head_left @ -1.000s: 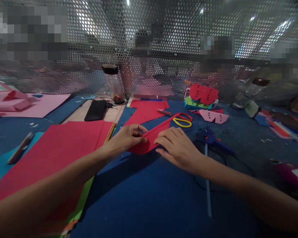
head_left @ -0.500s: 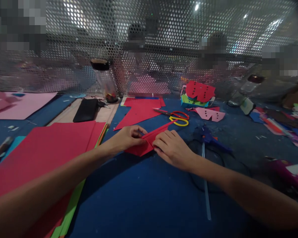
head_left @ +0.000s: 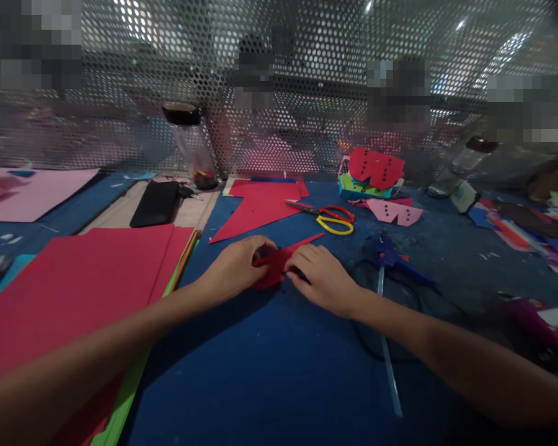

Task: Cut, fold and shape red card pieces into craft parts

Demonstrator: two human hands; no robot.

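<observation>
Between my hands is a folded piece of red paper [head_left: 276,267], held just above the blue table [head_left: 260,365]. My left hand [head_left: 242,263] pinches its left side between thumb and fingers. On its right side, my right hand [head_left: 323,279] grips it with curled fingers. A narrow strip of the paper points up and to the right beyond my right fingers. Just behind lie scissors [head_left: 325,217] with one red and one yellow handle, their blades over flat red paper pieces [head_left: 260,210]. Part of the folded paper is hidden by my fingers.
A stack of red sheets [head_left: 97,266] lies under my left forearm. A blue glue gun [head_left: 393,257] with a clear stick is to the right. Behind stand a glass jar [head_left: 190,145], a black phone [head_left: 155,204] and punched paper shapes [head_left: 395,212] before a perforated metal screen [head_left: 307,124].
The red paper is folded tighter and shows less of its surface. My left hand has shifted slightly right, closer to my right hand.
</observation>
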